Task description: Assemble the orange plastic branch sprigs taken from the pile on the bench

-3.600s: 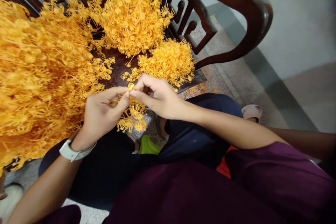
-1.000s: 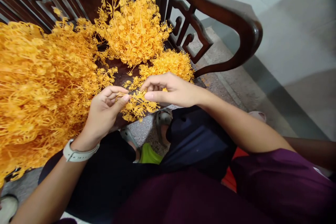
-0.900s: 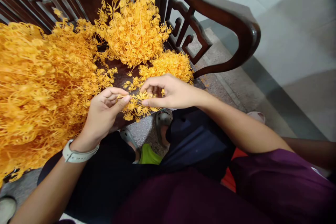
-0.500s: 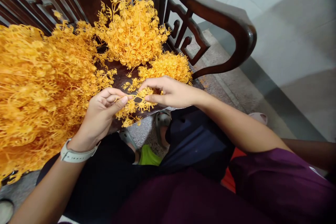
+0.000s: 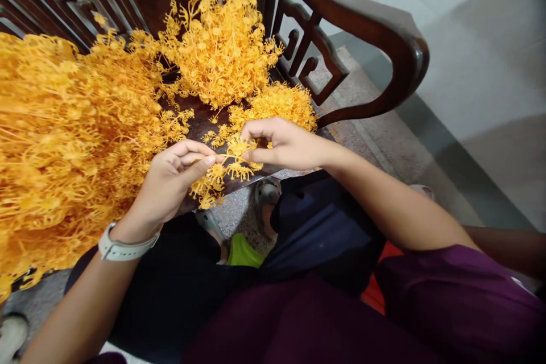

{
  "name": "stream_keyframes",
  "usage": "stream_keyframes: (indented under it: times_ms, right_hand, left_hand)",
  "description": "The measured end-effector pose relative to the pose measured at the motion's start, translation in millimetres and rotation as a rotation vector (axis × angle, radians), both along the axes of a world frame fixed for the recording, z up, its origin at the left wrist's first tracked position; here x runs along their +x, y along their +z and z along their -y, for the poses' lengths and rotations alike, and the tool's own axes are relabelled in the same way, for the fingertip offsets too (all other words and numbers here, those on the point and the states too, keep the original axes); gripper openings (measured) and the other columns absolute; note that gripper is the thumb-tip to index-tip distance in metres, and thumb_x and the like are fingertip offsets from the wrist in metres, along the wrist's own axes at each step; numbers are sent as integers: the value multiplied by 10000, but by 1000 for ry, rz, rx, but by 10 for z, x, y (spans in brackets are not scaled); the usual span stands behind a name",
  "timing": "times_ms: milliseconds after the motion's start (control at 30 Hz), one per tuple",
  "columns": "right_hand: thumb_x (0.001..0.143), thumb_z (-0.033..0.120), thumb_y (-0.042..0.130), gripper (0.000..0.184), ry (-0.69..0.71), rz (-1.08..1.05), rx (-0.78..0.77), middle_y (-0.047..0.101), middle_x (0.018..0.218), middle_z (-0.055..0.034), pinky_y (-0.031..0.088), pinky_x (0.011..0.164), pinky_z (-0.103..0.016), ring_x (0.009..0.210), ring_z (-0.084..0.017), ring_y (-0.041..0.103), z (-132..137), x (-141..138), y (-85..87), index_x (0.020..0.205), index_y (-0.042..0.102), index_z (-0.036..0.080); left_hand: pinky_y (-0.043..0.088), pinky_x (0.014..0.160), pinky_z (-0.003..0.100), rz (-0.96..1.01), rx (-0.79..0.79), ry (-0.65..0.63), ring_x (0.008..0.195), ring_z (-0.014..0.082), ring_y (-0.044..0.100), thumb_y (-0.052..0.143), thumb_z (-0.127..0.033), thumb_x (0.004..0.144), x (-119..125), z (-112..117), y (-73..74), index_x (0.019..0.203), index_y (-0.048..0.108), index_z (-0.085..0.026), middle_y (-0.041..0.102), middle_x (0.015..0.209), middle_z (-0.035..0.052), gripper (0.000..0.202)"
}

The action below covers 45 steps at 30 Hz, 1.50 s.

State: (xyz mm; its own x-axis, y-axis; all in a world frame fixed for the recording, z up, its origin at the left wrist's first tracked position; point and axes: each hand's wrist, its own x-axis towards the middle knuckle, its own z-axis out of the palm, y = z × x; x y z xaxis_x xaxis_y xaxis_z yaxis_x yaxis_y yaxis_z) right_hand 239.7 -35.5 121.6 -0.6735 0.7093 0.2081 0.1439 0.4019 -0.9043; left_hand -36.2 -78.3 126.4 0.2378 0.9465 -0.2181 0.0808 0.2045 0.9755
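My left hand [image 5: 168, 185], with a white watch [image 5: 121, 249] on the wrist, pinches the stem of a small orange plastic sprig [image 5: 222, 168]. My right hand [image 5: 284, 142] pinches a cluster on the same sprig from the other side. The sprig hangs between both hands over the front edge of a dark wooden bench seat [image 5: 200, 119]. A huge heap of the same orange sprigs [image 5: 63, 136] lies to the left. A taller bunch [image 5: 222, 45] stands behind, and a small pile [image 5: 277, 105] sits just past my right hand.
The bench's curved wooden armrest [image 5: 371, 17] and carved backrest [image 5: 55, 0] close off the far side. Speckled floor [image 5: 371, 136] runs to the right. My dark-trousered knees [image 5: 315, 227], a green object [image 5: 243, 253] and sandalled feet are below the hands.
The hands have shifted along the sprig: the right fingers moved from one cluster to another, and the sprig's hanging end now droops lower on the left. The view has drifted slightly.
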Motion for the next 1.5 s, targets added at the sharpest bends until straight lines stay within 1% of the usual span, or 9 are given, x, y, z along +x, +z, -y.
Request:
stream_keyframes:
  times_ms: [233, 433, 600, 833, 967, 1167, 1333, 1433, 1500]
  right_hand:
    - [987, 225, 770, 182, -73, -145, -164, 599, 815, 33, 398, 705, -290, 730, -112, 496, -63, -20, -58, 911, 608, 188]
    - [951, 359, 893, 317, -75, -239, -259, 652, 859, 19, 427, 690, -290, 739, -118, 553, -44, -37, -82, 1031, 650, 171]
    - [899, 396, 951, 346, -136, -265, -267, 697, 882, -6, 471, 730, -302, 768, -127, 596, -14, -70, -75, 995, 727, 151]
    - [830, 263, 993, 299, -125, -322, -319, 747, 904, -13, 549, 743, -283, 787, -124, 664, 17, -70, -42, 1006, 775, 158]
    - [834, 222, 984, 288, -78, -392, -400, 783, 935, -28, 591, 807, -282, 848, -129, 720, 25, -82, -25, 1014, 767, 161]
    - [883, 252, 956, 245, -124, -420, -409, 764, 933, -27, 559, 807, -277, 861, -124, 703, 37, -162, -80, 1004, 768, 153]
    - [790, 306, 1031, 347, -236, -422, -331, 717, 882, -3, 516, 764, -280, 797, -119, 616, 23, -171, -74, 947, 757, 165]
    - [772, 343, 1045, 429, -248, -420, -385, 706, 914, -4, 527, 788, -281, 823, -121, 618, 27, -138, -25, 1012, 735, 167]
    - [794, 366, 1033, 489, -251, -400, -458, 712, 974, -13, 534, 794, -271, 859, -122, 635, 37, -112, 8, 1110, 715, 171]
  left_hand:
    - [507, 698, 276, -228, 144, -217, 791, 176, 660, 780, -507, 1025, 27, -2, -30, 1047, 809, -216, 784, 901, 52, 292]
    - [557, 804, 311, -335, 278, -364, 902, 231, 703, 664, -518, 1084, 65, 16, -63, 969, 794, -223, 776, 908, 45, 342]
    - [439, 642, 280, -382, 253, -481, 696, 184, 569, 609, -550, 1097, 63, 6, -70, 805, 717, -212, 647, 744, 8, 459]
    - [323, 567, 271, -439, 168, -694, 601, 145, 453, 560, -599, 1107, 18, 22, -73, 738, 582, -213, 518, 669, -25, 535]
    - [283, 543, 280, -413, 260, -598, 546, 136, 408, 538, -594, 1117, -24, 11, -151, 653, 501, -213, 441, 595, -30, 602]
    - [527, 718, 286, -235, 203, -443, 782, 187, 696, 651, -524, 1094, 41, 26, -88, 999, 824, -233, 793, 878, 36, 352]
    - [533, 654, 297, -234, 157, -336, 731, 200, 683, 737, -549, 1026, 106, 40, -79, 892, 868, -237, 816, 843, 47, 365]
    - [524, 654, 311, -246, 181, -261, 719, 208, 661, 763, -553, 1002, 108, 42, -107, 758, 835, -229, 783, 775, 43, 411]
    - [535, 690, 317, -236, 203, -202, 736, 207, 665, 779, -530, 995, 96, 40, -109, 798, 851, -234, 791, 794, 40, 363]
